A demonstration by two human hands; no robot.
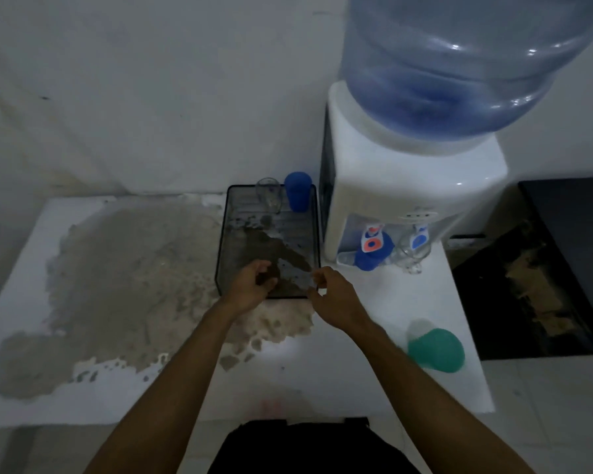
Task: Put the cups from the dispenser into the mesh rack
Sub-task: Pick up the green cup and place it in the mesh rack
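Observation:
The black mesh rack [222,254] stands on the white table, left of the water dispenser [408,186]. At its back stand a clear glass [269,196] and a blue cup [298,196]. Under the dispenser's taps sit another blue cup [370,258] and a clear glass [412,256]. My left hand [254,285] curls over the rack's front rim. My right hand [329,294] pinches the rim at the front right corner. Neither hand holds a cup.
A green cup [437,350] lies on its side on the table at the right, near the edge. The table top [134,268] has a large worn grey patch. A big blue water bottle [459,63] tops the dispenser. A dark cabinet [545,268] stands to the right.

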